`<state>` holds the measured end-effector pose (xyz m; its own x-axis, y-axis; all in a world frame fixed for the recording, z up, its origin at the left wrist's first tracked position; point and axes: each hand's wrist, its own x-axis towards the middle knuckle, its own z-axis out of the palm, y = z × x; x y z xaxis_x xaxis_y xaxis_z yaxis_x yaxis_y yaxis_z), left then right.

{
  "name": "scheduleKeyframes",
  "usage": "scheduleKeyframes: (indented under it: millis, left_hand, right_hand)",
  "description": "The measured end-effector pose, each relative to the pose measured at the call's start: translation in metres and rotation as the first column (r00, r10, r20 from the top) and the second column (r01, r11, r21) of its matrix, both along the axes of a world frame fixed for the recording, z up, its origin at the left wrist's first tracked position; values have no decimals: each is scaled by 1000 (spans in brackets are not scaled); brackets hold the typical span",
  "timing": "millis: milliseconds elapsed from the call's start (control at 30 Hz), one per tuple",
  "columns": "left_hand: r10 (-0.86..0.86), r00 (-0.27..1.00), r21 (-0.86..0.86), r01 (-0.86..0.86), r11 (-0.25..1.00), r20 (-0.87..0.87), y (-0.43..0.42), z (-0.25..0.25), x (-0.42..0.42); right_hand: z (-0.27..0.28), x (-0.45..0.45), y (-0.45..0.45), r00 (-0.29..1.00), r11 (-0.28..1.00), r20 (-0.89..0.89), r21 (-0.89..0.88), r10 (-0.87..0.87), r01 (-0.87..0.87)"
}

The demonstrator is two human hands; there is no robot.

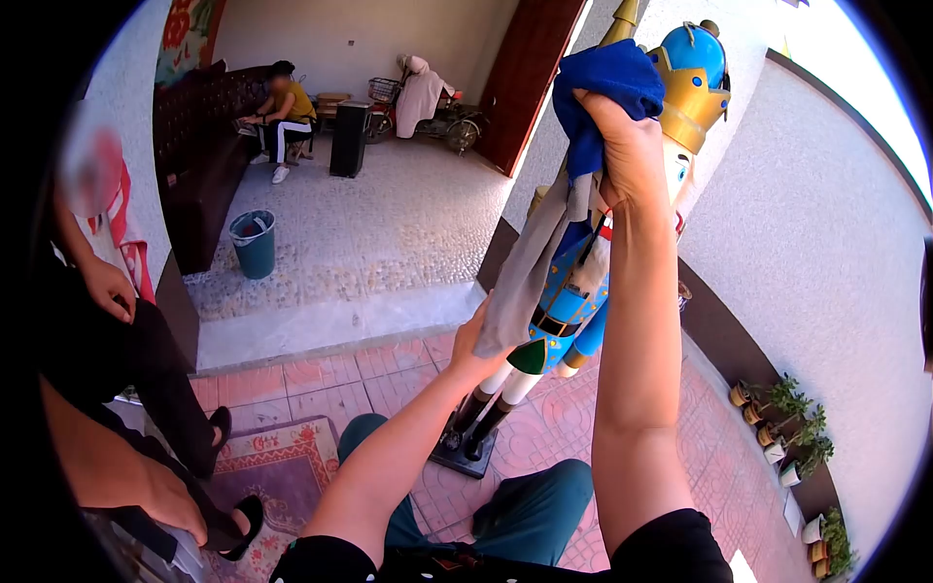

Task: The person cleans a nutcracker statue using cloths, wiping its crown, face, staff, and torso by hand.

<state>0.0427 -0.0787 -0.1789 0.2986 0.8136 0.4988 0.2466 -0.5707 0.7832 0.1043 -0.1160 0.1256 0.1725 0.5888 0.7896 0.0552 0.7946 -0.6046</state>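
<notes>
A tall nutcracker figure point(567, 296) in a blue coat and gold crown stands upright on a black base. My right hand point(630, 146) is raised beside its head, closed on a blue and grey cloth point(607, 78). The cloth is bunched around a gold-tipped staff point(622, 21) at the figure's side, and its grey part hangs down. Lower, my left hand point(471, 342) is by the hanging grey end, near the figure's waist. The cloth hides most of its fingers, so I cannot see what they grip.
On the left, a person in dark trousers point(160, 389) stands beside a patterned rug point(277, 452); another person's hand point(170, 500) shows nearer. Past the step are a bucket point(254, 255), a black speaker-like box point(350, 141) and a seated person point(287, 112). Potted plants point(792, 408) line the right wall.
</notes>
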Motion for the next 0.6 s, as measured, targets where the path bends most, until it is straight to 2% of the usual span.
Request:
scheduleKeyframes:
  millis: [100,200,233,300,333,367,433,467,500,533,567,600]
  left_hand:
    - [-10,994,53,4,999,105,6,-13,4]
    - [-2,995,-2,2,1000,100,3,-11,3]
    - [-7,995,-3,8,1000,102,4,-7,6]
    - [65,979,-50,-75,996,-191,9,3,12]
    - [46,999,48,-47,998,25,17,-21,15]
    - [47,999,48,-48,998,26,14,-19,14]
    - [198,979,236,-184,954,-40,7,-13,12]
    - [196,980,229,-182,956,-42,11,-21,14]
    - [-14,976,13,11,1000,217,15,-26,15]
    - [-101,930,-73,135,988,352,17,-32,18]
    - [-157,857,-144,257,956,491,20,-38,20]
    - [-164,867,-121,247,961,470,13,-29,17]
  right_hand:
    - [-11,-1,3,998,999,-59,32,20,-19]
    - [-20,-5,4,999,997,-32,66,40,-38]
    - [-29,-5,6,1000,999,0,43,-16,16]
    - [-62,-7,18,992,993,-21,-12,-121,121]
    - [-84,-7,21,982,982,7,-32,-188,188]
    - [-106,-4,22,967,966,37,-49,-252,254]
    - [-147,10,22,957,963,167,-86,-239,255]
    - [-166,13,20,939,952,227,-106,-257,287]
    - [-180,12,15,919,939,284,-126,-275,320]
    - [-190,13,12,938,930,248,-217,-241,296]
    - [-193,18,12,938,929,246,-220,-243,298]
    - [-186,19,8,926,938,278,-163,-255,307]
